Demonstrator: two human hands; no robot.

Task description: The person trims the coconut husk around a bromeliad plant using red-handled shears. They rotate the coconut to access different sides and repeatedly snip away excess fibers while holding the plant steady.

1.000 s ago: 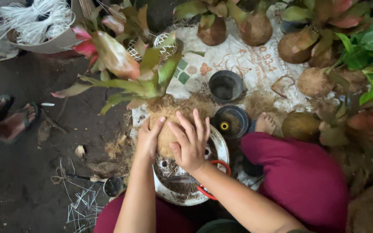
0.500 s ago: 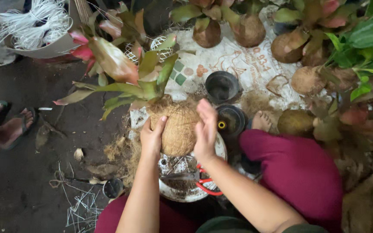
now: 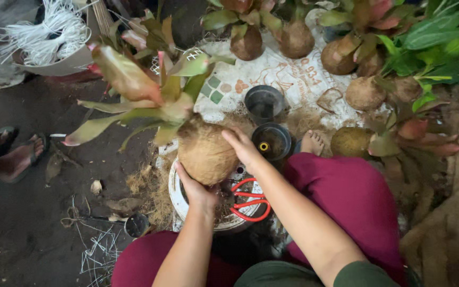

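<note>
Since half a second ago the fibre ball (image 3: 205, 153) has tipped over to the left, so its plant (image 3: 134, 93) now leans out over the dark ground, and the left hand (image 3: 196, 187) has slid from the ball's side to beneath it. That hand cups the underside, fingers spread and pressed to the husk. The right hand (image 3: 244, 149) lies flat against the ball's upper right side, fingers open, pressing rather than closing round it. Together the two hands hold the ball just above the near rim of one round white basin (image 3: 176, 194). One pair of red-handled scissors (image 3: 249, 199) lies in that basin, on its right side.

Just beyond the right hand stand two black pots (image 3: 272, 139), one behind the other, on a printed white sack (image 3: 293, 74). The person's bare foot (image 3: 312, 142) rests at the sack's near edge, beside the nearer pot. One bare husk ball (image 3: 350, 141) sits to the right of that foot. Along the sack's far and right edges I count five more planted balls (image 3: 296, 38). At the far left corner lies one bundle of white cord (image 3: 41, 32). Another person's sandalled foot (image 3: 14, 154) shows at the left edge.
</note>
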